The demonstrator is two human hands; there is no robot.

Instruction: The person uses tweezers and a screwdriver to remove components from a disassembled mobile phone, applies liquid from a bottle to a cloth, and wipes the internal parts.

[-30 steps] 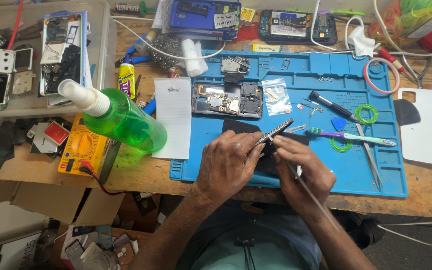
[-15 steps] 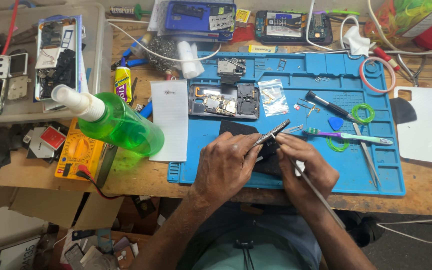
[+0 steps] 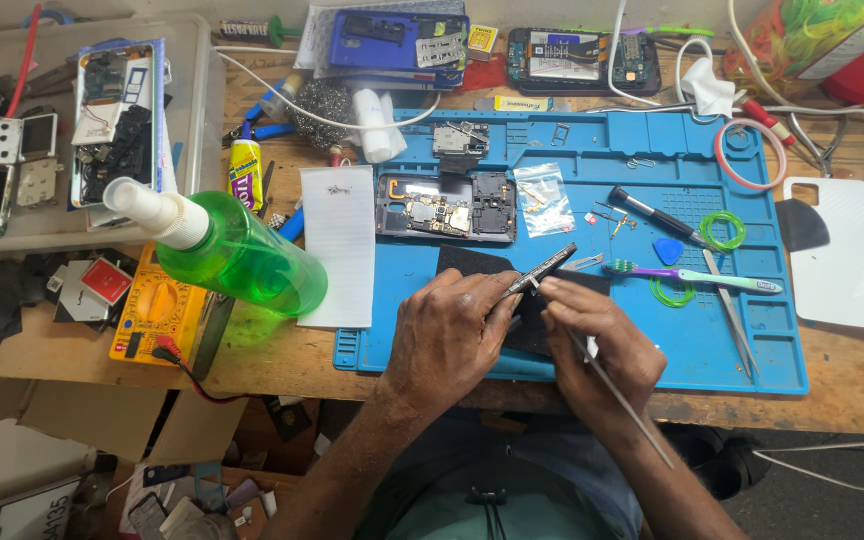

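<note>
My left hand (image 3: pixel 447 335) grips a thin dark phone part (image 3: pixel 542 268) tilted on edge above a black pad (image 3: pixel 472 262) on the blue repair mat (image 3: pixel 752 340). My right hand (image 3: pixel 597 345) meets it from the right, its fingertips on the part's edge, and holds a long thin metal tool (image 3: pixel 624 400) that runs back toward my body. An opened phone body (image 3: pixel 447 205) with bare circuit boards lies just beyond the hands.
A green spray bottle (image 3: pixel 237 258) lies left of the mat beside a white card (image 3: pixel 337 245) and a yellow multimeter (image 3: pixel 157 310). A toothbrush (image 3: pixel 692 276), tweezers (image 3: pixel 727 310), a screwdriver (image 3: pixel 657 215), green rings and a small bag of parts (image 3: pixel 542 198) sit on the mat. A tray of phone parts (image 3: pixel 72 130) stands far left.
The hands have stayed together on the part; only the view has shifted slightly.
</note>
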